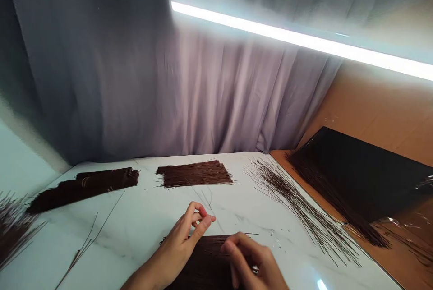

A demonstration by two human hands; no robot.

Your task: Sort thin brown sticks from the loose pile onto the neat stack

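At the left of the frame, dark banded bundles (110, 180) lie on the white table (240, 206). Toward lower centre, my left hand (184, 238) curls thumb and fingers close together; whether they pinch a stick, I can't tell. The dark stick pile (206, 265) lies at bottom centre. My right hand (255, 258) bends at its right side, grip likewise unclear. Loose sticks (292, 197) fan out at right.

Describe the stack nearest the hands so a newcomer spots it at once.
Find the white table below the grey curtain. At the view's bottom middle, look between the left hand and right hand for a dark brown stack of thin strands. Unlike the far-middle bundle, it is partly hidden by both hands and cut off by the bottom edge.
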